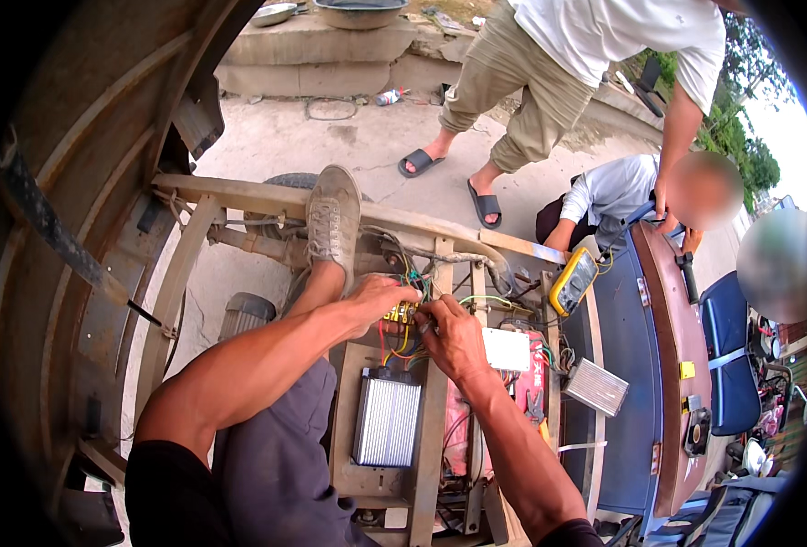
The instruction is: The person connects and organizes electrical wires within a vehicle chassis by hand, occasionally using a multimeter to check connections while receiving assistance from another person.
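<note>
Both hands meet at a small yellow terminal block [402, 314] on the metal frame, among red, yellow and green wires [402, 343]. My left hand [374, 303] lies at the block's left side, fingers closed by its upper edge; what they grip is hidden. From the right, my right hand [455, 335] has its thumb and fingers pinched beside the block, and I cannot make out what is between them. Just below sits a finned silver controller box [387, 419] with wires leading up from it. My shoe [333, 219] rests by the frame rail.
A yellow multimeter [574, 281] stands on the right by a crouching person [618, 196]. Another person [595, 46] stands behind. Right of my hands are a white box [506, 349], pliers [536, 407] and a second finned box [597, 387]. A rusty panel [57, 273] rises at left.
</note>
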